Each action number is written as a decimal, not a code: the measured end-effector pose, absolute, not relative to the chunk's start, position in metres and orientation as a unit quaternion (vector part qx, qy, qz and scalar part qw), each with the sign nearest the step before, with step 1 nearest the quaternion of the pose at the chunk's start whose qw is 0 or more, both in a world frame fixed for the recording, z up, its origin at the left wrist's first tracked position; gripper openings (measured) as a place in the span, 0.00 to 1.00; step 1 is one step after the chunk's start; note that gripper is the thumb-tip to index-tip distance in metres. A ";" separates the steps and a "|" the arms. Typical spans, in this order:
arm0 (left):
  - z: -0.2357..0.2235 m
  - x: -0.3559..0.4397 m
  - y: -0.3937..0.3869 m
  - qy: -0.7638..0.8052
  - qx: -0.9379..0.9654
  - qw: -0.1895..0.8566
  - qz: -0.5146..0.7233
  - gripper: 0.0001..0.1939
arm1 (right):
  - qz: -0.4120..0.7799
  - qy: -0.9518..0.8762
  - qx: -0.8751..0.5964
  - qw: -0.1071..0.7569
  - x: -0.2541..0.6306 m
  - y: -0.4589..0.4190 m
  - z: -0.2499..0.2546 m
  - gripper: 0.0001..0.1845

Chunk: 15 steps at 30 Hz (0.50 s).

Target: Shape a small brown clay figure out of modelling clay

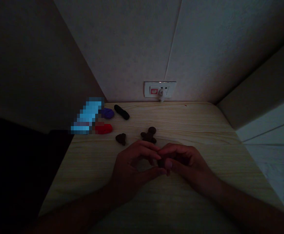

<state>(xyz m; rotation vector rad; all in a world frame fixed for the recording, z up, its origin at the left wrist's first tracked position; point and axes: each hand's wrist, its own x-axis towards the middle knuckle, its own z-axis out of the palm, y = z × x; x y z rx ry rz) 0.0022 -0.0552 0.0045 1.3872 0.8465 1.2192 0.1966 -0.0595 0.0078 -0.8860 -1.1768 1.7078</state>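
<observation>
My left hand (133, 167) and my right hand (190, 164) meet over the table, fingertips together. Between them is a small dark brown piece of modelling clay (161, 163), mostly covered by the fingers of both hands. Just beyond the fingers lies a brown clay figure (148, 135) with a round head and stubby limbs; its lower part is partly hidden by my hands. A loose brown clay lump (121, 139) rests to the left of the figure.
Farther left lie a red clay piece (104, 128), a purple clay lump (108, 113) and a black clay roll (122, 112). A pixelated bright blue screen (87, 115) is at the table's left edge. Behind the wooden table (193, 120), a wall socket (160, 89) holds a plug. The light is dim.
</observation>
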 end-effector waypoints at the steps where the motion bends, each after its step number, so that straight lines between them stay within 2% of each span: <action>1: 0.005 0.001 -0.056 0.365 0.594 0.507 0.506 0.12 | 0.685 -0.464 -0.359 0.432 0.196 -0.060 0.009 0.09; 8: 0.007 0.001 -0.057 0.381 0.664 0.422 0.486 0.09 | 0.691 -0.449 -0.390 0.412 0.195 -0.064 0.006 0.06; 12: 0.008 0.002 -0.056 0.400 0.621 0.477 0.475 0.12 | 0.678 -0.455 -0.392 0.424 0.197 -0.061 0.006 0.05; 15: 0.009 0.001 -0.056 0.401 0.610 0.503 0.463 0.08 | 0.689 -0.437 -0.380 0.435 0.198 -0.059 0.007 0.06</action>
